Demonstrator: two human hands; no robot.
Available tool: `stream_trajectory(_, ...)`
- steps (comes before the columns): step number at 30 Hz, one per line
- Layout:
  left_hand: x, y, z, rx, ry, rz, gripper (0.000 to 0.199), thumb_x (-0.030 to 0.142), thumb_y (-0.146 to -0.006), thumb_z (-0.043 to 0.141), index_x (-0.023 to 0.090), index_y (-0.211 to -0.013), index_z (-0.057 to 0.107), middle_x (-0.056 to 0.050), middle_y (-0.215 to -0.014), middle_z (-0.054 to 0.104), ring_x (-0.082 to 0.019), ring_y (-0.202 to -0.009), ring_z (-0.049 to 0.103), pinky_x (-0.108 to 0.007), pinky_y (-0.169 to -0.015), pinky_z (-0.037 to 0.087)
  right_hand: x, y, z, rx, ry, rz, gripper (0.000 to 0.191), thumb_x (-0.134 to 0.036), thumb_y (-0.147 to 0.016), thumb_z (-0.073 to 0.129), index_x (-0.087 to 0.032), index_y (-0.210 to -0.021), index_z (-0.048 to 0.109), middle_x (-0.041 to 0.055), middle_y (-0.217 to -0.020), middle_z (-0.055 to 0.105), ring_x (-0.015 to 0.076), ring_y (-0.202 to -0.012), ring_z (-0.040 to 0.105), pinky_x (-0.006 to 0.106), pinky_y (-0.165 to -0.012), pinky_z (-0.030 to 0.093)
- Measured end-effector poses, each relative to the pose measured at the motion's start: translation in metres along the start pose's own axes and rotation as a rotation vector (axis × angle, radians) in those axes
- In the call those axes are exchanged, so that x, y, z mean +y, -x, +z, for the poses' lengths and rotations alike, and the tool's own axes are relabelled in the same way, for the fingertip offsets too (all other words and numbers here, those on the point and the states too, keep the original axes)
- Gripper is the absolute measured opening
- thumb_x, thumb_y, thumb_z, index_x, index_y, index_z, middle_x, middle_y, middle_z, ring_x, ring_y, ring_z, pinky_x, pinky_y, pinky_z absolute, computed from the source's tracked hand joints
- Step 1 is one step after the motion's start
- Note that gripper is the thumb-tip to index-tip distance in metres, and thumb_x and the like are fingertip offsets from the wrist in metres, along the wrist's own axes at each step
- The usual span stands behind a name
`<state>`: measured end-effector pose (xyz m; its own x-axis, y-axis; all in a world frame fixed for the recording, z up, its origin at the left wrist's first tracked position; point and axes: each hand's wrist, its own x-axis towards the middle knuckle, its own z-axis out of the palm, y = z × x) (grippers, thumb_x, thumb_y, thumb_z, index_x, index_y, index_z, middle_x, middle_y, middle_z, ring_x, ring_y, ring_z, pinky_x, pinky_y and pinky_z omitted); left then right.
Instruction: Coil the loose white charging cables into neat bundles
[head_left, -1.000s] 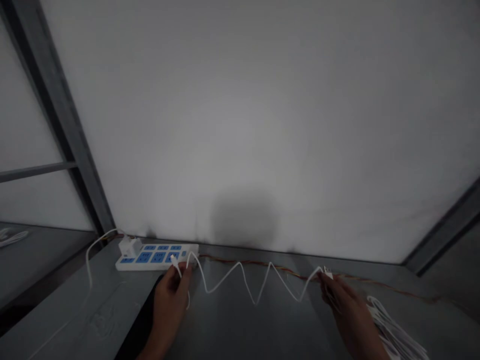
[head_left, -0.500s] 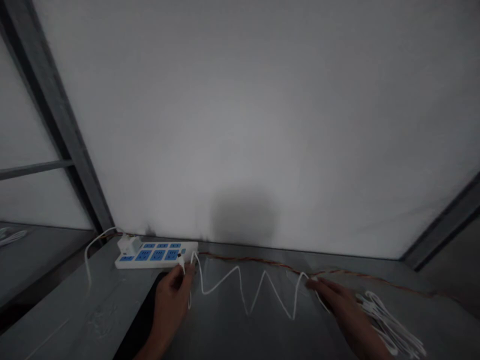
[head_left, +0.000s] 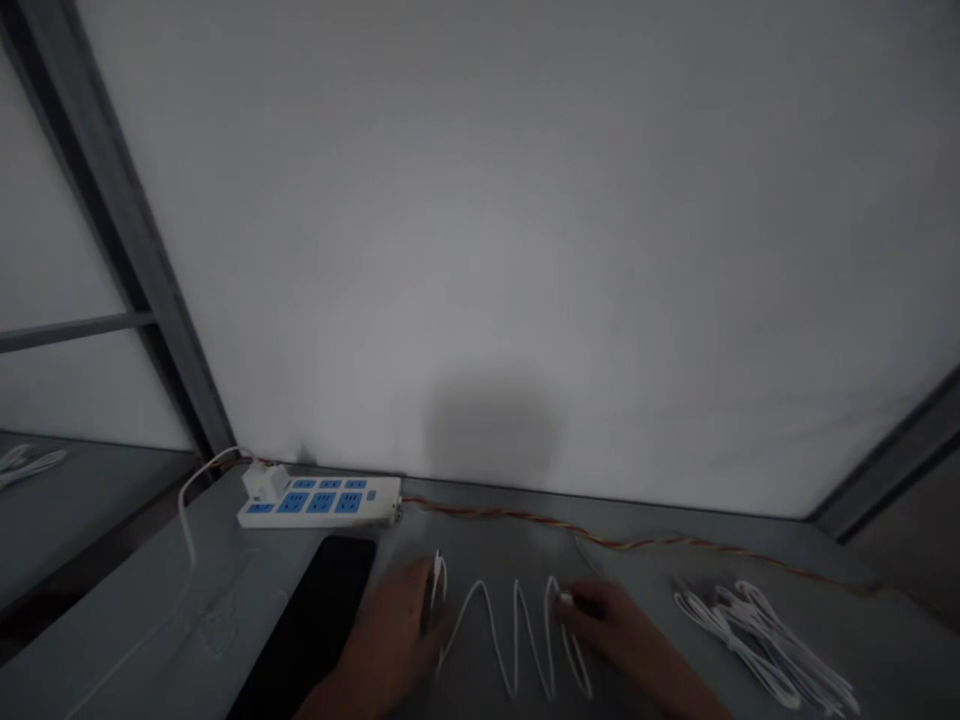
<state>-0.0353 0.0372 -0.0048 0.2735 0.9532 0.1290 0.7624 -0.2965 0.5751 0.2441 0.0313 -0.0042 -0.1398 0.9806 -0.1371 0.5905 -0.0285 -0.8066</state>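
Observation:
A white charging cable (head_left: 515, 640) lies in zigzag bends between my two hands on the grey table. My left hand (head_left: 397, 625), smeared by motion, is closed on one end of it, and a connector sticks up past the fingertips. At the other end my right hand (head_left: 611, 620) pinches the cable near a white plug. A black phone-like slab (head_left: 322, 610) lies flat to the left of my left hand, partly behind my forearm. Right of my right hand rest bundled white cables (head_left: 772, 645), not touching it.
A white power strip (head_left: 321, 512) with blue sockets stands at the back left, a white adapter (head_left: 265, 482) plugged in. Twisted red and yellow wires (head_left: 540, 518) run along the wall (head_left: 487, 250). A metal post (head_left: 161, 260) rises at left.
Both hands have moved closer together and nearer to me, drawing the cable's bends tighter. My left hand has left the power strip's edge, and more of the black slab shows.

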Motion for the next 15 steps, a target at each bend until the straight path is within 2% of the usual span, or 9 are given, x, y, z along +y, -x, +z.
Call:
stream_trajectory(3,0.002,0.003,0.009,-0.026,0.021,0.000,0.035,0.033,-0.088,0.052,0.022,-0.120,0.061,-0.008,-0.113,0.072,-0.025,-0.102,0.065,-0.031,-0.092,0.047,-0.004,-0.001,0.014,-0.016,0.011,0.014,0.037,-0.050,-0.080,0.051,-0.021,-0.058,0.046,-0.0063,-0.055,0.035,0.0121,-0.055,0.036,0.025,-0.050,0.024)
stream_trajectory(5,0.003,0.006,0.015,-0.046,0.039,-0.004,0.040,0.033,-0.089,0.050,0.023,-0.126,0.058,-0.008,-0.123,0.068,-0.025,-0.111,0.062,-0.032,-0.098,0.045,-0.007,0.000,0.022,-0.003,0.000,0.028,0.035,-0.051,-0.079,0.054,-0.020,-0.063,0.055,-0.0048,-0.056,0.046,0.0136,-0.057,0.044,0.024,-0.052,0.029)
stream_trajectory(9,0.006,0.012,0.017,-0.100,0.108,0.026,0.057,0.037,-0.085,0.058,0.023,-0.140,0.049,-0.010,-0.141,0.054,-0.028,-0.129,0.049,-0.036,-0.109,0.037,-0.012,0.004,0.034,-0.009,-0.113,0.043,0.037,-0.053,-0.081,0.055,-0.019,-0.086,0.068,0.0009,-0.073,0.068,0.0194,-0.070,0.061,0.026,-0.060,0.042)
stream_trajectory(12,0.011,0.013,0.012,-0.185,0.126,0.061,0.071,0.038,-0.079,0.066,0.020,-0.144,0.044,-0.014,-0.147,0.047,-0.034,-0.135,0.041,-0.042,-0.111,0.034,-0.012,0.006,0.045,-0.051,-0.230,0.064,0.040,-0.050,-0.083,0.056,-0.018,-0.104,0.067,0.0050,-0.088,0.074,0.0235,-0.082,0.068,0.029,-0.068,0.048)
stream_trajectory(15,0.018,0.010,0.010,-0.310,0.108,0.109,0.077,0.040,-0.076,0.069,0.020,-0.145,0.043,-0.016,-0.150,0.043,-0.039,-0.137,0.036,-0.053,-0.113,0.027,-0.009,0.006,0.061,-0.033,-0.266,0.109,0.047,-0.052,-0.079,0.057,-0.017,-0.110,0.065,0.0085,-0.095,0.074,0.0265,-0.087,0.070,0.033,-0.073,0.051)
